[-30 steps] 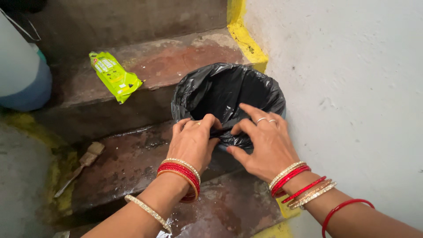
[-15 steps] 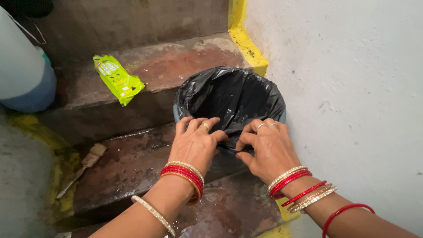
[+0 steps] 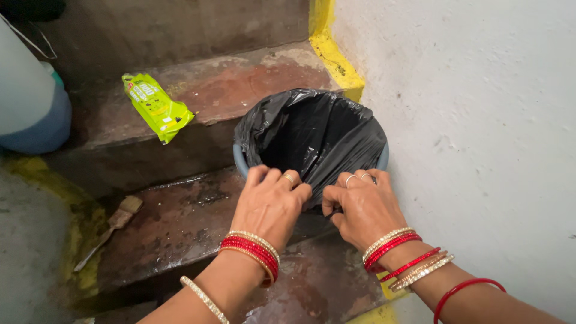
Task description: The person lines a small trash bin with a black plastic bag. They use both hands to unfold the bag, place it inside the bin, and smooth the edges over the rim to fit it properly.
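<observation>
A black plastic liner bag (image 3: 312, 135) sits open inside a round grey-blue bin (image 3: 239, 159) on a worn stone step next to the white wall. My left hand (image 3: 270, 204) and my right hand (image 3: 360, 207) both pinch the near edge of the bag at the bin's front rim, knuckles almost touching. Both wrists wear red and gold bangles, and rings show on the fingers. The near rim of the bin is hidden behind my hands.
A bright green packet (image 3: 157, 107) lies on the upper step (image 3: 240, 84). A large blue water jug (image 3: 30, 108) stands at the far left. A small brush (image 3: 111, 228) lies on the lower step's left edge. The white wall (image 3: 480, 120) bounds the right side.
My hands have drawn closer together at the bin's front rim, gathering the bag's edge; the bag's opening has widened and settled over the rim.
</observation>
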